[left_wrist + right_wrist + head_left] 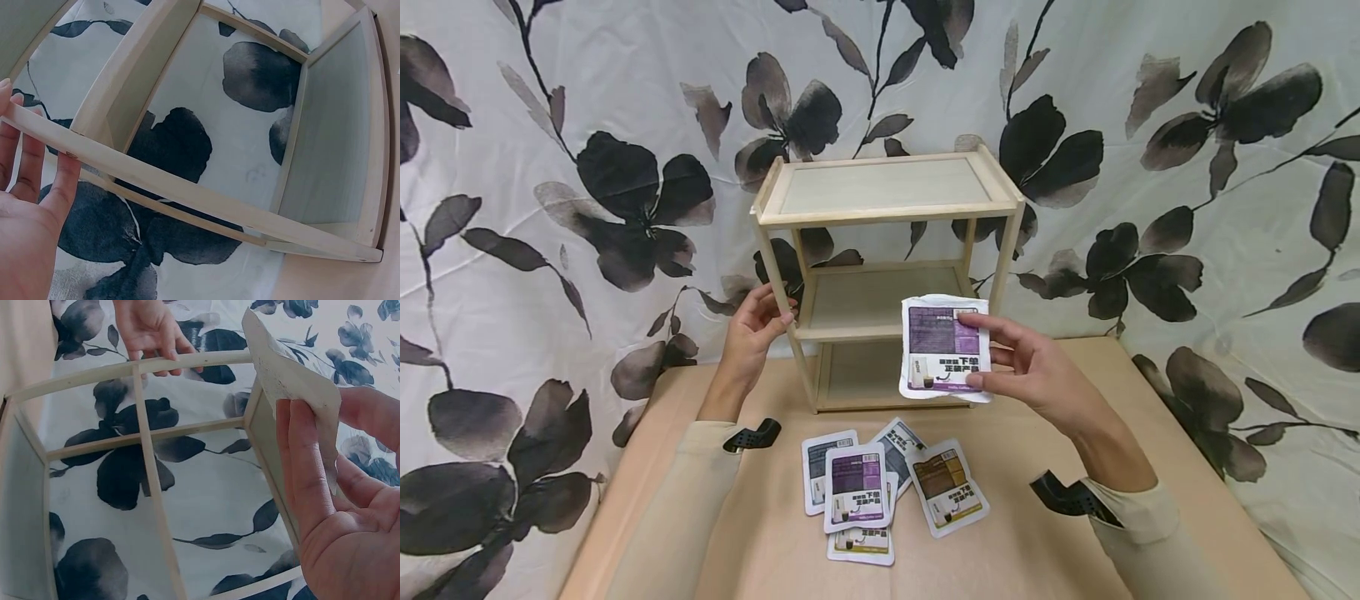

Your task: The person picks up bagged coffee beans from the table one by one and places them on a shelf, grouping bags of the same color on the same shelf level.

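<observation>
A small wooden three-tier shelf (887,215) stands near the back of the table. My left hand (754,337) holds its front left post, thumb on the near side and fingers behind, as the left wrist view also shows. Between thumb and fingers, my right hand (1030,371) pinches a white-and-purple sachet (945,346) in front of the shelf's right half. The right wrist view shows that sachet (300,387) edge-on, slightly bent. In front of the shelf lie several flat sachets: a purple one (856,487) on top of others, and a brown one (951,490) to the right.
The light wooden table (760,533) runs up to a white cloth (880,100) printed with dark flowers, which hangs behind and at both sides. Dark wrist bands (752,436) sit over the light sleeves. The shelf has middle (883,298) and bottom (865,373) tiers.
</observation>
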Tool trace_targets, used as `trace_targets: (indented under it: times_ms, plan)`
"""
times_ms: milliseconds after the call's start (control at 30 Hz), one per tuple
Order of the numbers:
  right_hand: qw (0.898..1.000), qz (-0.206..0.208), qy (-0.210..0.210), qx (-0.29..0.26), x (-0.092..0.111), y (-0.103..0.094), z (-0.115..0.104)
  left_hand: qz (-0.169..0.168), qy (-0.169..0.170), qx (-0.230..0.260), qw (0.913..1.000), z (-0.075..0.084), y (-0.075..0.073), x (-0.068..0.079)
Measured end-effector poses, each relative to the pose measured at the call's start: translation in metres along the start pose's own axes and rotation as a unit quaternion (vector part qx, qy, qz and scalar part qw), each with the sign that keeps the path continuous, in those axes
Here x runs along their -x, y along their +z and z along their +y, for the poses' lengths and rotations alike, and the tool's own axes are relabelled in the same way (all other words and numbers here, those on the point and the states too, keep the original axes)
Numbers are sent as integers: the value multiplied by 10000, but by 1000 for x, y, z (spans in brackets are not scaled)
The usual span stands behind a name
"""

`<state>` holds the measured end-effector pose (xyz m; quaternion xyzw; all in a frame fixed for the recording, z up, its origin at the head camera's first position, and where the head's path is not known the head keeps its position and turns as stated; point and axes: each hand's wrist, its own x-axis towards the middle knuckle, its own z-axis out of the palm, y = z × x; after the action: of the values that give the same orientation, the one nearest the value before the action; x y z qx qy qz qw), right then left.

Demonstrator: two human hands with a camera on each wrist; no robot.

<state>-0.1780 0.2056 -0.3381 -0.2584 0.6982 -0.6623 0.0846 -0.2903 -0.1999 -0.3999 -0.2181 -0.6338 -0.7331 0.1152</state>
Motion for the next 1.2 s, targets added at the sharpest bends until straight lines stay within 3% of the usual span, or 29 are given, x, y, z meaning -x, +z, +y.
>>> trace_targets:
  times_ms: [800,1200]
  plan:
    - [9978,269,-560,212,-19,-13,-21,-43,8,14,10000,-3,-2,3]
    - [9965,361,-589,470,-34,-25,-45,9,15,33,10000,-3,-2,-1]
